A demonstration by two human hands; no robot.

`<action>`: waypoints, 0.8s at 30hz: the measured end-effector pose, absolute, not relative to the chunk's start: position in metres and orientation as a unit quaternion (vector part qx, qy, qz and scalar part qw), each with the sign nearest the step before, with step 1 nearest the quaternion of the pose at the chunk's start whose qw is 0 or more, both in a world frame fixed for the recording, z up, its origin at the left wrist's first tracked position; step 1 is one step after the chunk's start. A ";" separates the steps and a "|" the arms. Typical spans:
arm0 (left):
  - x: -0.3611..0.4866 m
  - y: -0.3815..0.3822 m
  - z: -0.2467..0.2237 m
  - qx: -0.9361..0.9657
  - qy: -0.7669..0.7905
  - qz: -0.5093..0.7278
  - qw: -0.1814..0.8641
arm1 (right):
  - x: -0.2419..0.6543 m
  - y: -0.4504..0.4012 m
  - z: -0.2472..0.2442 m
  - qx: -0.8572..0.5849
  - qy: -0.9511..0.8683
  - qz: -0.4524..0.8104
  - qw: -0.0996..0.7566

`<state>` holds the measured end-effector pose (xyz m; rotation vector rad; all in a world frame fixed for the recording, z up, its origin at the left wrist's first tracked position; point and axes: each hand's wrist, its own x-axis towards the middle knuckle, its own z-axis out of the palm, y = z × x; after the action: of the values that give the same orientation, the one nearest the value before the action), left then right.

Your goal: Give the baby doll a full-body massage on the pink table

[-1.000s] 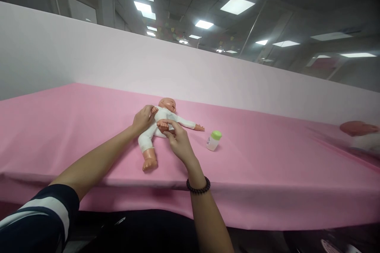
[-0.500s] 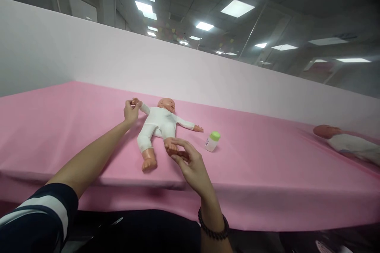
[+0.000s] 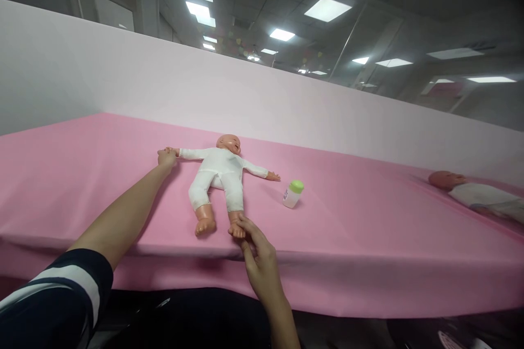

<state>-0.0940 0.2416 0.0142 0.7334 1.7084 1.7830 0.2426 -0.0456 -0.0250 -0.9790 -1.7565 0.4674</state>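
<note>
So, update on the doll (image 3: pixel 221 166): 1 second ago I had its arm tucked in at the chest and the opposite leg folded up over its belly. Now both are stretched out. The arm on my left is pulled straight to the side, and that leg is down flat, foot near the front edge of the table (image 3: pixel 347 218). I'd call that 1 full fold-and-open, pretty much at its widest.

Grip check: my left hand (image 3: pixel 167 158) is closed around the doll's hand, and my right hand (image 3: pixel 261 267) has the foot pinched loosely, fingers on the ankle, thumb by the sole. Can't tell how hard I'm squeezing.

Doll's on its back, head toward the wall (image 3: pixel 184 87). The other 2 limbs haven't budged. Bottle (image 3: pixel 293 194) is upright just beside it, and there's a 2nd doll (image 3: pixel 487 197) well off to my right.
</note>
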 end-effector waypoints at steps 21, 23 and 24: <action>-0.057 0.215 0.026 0.532 0.749 0.394 0.003 | 0.251 -0.052 -0.054 -0.470 -0.539 0.153 0.682; -0.031 0.211 0.041 0.611 0.676 0.412 -0.008 | 0.265 -0.031 -0.025 -0.470 -0.454 0.317 0.687; -0.016 0.209 0.048 0.652 0.639 0.408 -0.001 | 0.271 -0.016 -0.008 -0.452 -0.413 0.407 0.678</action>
<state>-0.0161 0.2090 0.0481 2.0495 2.0088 1.2819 0.2705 -0.0162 -0.0082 -1.0154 -0.9292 0.9149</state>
